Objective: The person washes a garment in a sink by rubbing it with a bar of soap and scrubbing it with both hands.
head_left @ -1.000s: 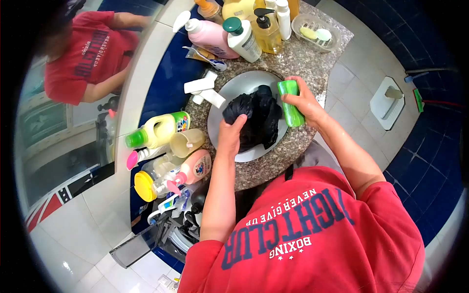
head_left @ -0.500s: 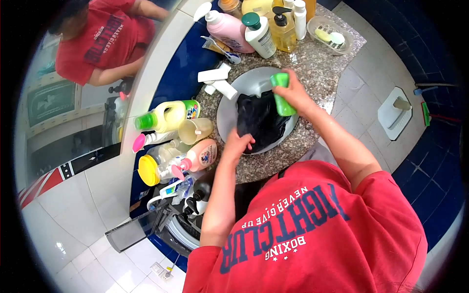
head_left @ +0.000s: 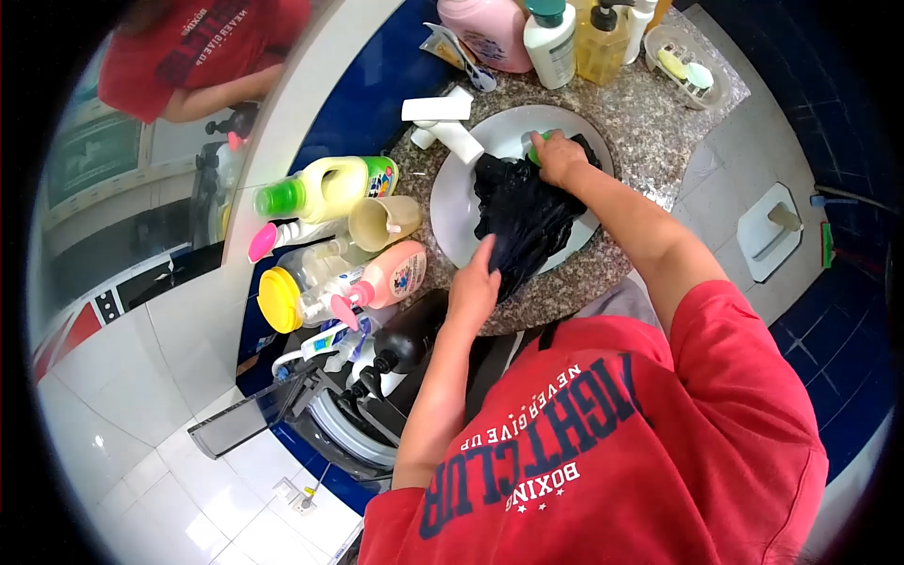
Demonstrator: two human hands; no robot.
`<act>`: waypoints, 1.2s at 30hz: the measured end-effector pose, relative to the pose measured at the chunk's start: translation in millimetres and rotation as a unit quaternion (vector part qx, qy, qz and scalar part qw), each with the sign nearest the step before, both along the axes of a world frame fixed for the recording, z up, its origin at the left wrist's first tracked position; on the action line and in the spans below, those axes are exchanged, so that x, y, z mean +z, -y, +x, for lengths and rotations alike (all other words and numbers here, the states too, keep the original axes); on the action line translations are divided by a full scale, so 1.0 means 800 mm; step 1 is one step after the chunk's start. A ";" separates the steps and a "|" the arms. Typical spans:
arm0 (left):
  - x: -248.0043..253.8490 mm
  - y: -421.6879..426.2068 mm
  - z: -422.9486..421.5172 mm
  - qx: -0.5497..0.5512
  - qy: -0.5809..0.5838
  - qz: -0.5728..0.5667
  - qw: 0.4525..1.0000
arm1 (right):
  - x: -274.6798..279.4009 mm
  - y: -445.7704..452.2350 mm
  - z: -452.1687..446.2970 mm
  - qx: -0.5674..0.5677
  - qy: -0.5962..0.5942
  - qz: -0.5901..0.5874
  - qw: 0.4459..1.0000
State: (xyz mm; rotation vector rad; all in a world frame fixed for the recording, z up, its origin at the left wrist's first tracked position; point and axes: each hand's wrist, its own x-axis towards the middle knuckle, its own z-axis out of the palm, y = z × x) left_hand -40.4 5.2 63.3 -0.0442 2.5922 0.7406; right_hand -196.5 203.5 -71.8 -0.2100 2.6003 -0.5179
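Note:
A wet-looking black garment (head_left: 532,221), crumpled, lies in the white washbasin (head_left: 456,224) and hangs over its near rim. My left hand (head_left: 474,290) grips the garment's near edge, thumb pointing up along it. Over the garment's far side, my right hand (head_left: 563,160) is closed around a green soap bar (head_left: 539,149), mostly hidden under the fingers. The bar touches or nearly touches the black fabric. Just left of the basin's far end stands the white faucet (head_left: 443,118).
Several bottles, including a yellow detergent bottle (head_left: 334,191) and a pink pump bottle (head_left: 391,275), crowd the left side beside a beige cup (head_left: 381,223). A white-and-green bottle (head_left: 552,47) and a soap dish (head_left: 692,71) stand along the granite counter's (head_left: 650,141) far edge.
My right hand has lowered the green bar, tilted up before, onto the garment's far part. My left hand has pulled the garment's near edge over the rim. The camera view has shifted.

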 end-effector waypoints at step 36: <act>0.045 -0.001 -0.020 -0.277 -0.041 0.004 0.960 | 0.025 0.095 0.063 0.068 0.057 -0.251 0.964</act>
